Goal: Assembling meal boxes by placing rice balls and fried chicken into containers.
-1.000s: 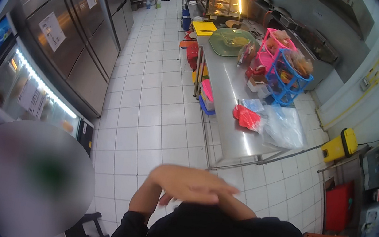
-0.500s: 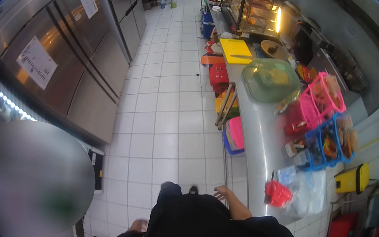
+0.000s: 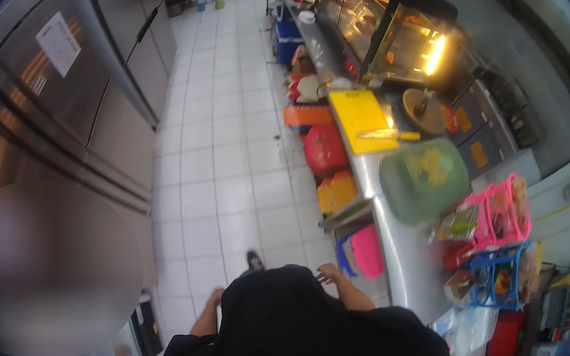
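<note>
My right hand hangs beside the steel counter, its fingers apart and nothing in it. Closest to it is a pink plastic bin on the shelf under the counter. Low at my left side, my left hand hangs over the tiles; its fingers are too small and turned away to read. On the counter stands a green translucent tub. Beyond that a knife lies across a yellow cutting board.
Pink and blue baskets of packets stand along the counter's right side. Farther on are a wooden bowl and a lit glass display case. Steel fridges line the left of the tiled aisle.
I have moved forward along the aisle, so the board, tub and baskets appear nearer. My left arm shows more clearly; the red bundle on the counter has left the view.
</note>
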### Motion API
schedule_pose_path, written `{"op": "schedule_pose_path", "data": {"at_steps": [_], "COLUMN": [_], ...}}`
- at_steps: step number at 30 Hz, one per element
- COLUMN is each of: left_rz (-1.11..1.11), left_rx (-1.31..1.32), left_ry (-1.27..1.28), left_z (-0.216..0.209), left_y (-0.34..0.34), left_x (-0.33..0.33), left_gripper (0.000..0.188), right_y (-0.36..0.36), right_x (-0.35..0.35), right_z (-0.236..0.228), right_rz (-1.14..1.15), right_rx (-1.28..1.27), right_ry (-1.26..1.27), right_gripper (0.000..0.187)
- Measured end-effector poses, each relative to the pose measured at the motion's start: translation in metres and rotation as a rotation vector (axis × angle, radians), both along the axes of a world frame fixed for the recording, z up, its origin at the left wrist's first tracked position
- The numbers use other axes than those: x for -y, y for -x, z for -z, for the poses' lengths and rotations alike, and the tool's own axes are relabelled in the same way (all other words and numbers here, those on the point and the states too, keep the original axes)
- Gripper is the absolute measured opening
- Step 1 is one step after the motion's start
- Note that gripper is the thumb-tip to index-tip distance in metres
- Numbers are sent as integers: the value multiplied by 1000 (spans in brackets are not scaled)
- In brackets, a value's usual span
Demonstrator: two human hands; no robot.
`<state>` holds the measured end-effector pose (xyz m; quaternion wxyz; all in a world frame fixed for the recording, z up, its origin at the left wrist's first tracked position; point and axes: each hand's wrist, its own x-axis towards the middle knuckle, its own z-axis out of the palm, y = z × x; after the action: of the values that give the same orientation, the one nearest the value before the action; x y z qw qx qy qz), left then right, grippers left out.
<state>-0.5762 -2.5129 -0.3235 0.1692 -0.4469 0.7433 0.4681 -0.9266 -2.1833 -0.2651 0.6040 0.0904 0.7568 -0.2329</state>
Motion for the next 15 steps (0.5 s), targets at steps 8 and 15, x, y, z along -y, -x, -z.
{"op": "schedule_pose_path", "data": {"at_steps": [8, 15], "left_rz": [-169, -252], "left_rx": [-356, -407], "left_ry": [-87, -178], "left_z": [-125, -85], "left_y": [392, 528], "left_x": [384, 482], "left_gripper": [33, 34], "right_y": [167, 380], "right_x": [218, 378], "right_z": [-53, -88], "right_rz": [138, 447], "right_rx": [-335, -317], "right_ry": [385, 505], "right_gripper": [41, 38]}}
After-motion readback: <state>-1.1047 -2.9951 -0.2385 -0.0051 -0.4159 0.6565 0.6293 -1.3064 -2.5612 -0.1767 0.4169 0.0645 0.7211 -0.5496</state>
